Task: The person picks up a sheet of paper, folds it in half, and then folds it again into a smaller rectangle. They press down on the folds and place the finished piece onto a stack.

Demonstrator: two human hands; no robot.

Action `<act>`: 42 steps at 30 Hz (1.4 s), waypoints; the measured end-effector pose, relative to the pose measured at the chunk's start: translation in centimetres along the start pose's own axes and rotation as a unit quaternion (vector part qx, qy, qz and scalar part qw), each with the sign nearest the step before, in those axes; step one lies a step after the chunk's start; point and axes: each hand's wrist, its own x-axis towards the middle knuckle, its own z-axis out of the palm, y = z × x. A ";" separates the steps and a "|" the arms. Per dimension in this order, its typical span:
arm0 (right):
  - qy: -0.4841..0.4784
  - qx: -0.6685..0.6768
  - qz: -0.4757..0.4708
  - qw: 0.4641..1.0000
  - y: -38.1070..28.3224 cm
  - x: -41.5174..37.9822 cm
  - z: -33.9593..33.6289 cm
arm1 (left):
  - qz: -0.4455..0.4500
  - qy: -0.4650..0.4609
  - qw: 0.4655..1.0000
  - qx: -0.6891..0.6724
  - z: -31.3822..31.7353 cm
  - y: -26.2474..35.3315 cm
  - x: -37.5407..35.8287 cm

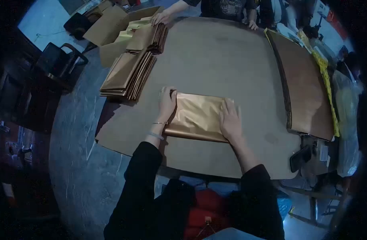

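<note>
A folded gold sheet [197, 114], shiny and a little creased, lies flat on the brown tabletop in front of me. Along its near side runs a darker folded band. My left hand [168, 105] grips the sheet's left edge, with the thumb near the far left corner and the fingers curled at the side. Flat on the right edge rests my right hand [230, 120], its fingers stretched out and pointing away from me.
Stacks of folded gold-brown sheets [121, 74] stand on the table's left side, beside an open cardboard box [107, 28]. Another person's hand [162, 17] touches the far stack. A long cardboard piece [301, 80] lies at right, near a dark phone-like object [300, 158].
</note>
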 end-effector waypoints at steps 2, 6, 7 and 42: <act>-0.044 -0.008 0.022 0.999 0.0 0.0 0.0 | -0.077 -0.069 0.995 0.006 -0.7 0.2 -0.1; -0.017 -0.019 0.015 1.000 0.3 -0.1 0.7 | 0.062 -0.126 0.975 0.174 -0.9 7.0 -2.7; -0.012 -0.010 0.009 1.000 0.2 -0.1 0.2 | 0.068 -0.146 0.974 0.156 -0.3 8.4 -3.7; 0.001 -0.011 -0.001 1.000 0.3 -0.1 0.4 | 0.061 -0.165 0.970 0.168 2.4 9.0 -8.3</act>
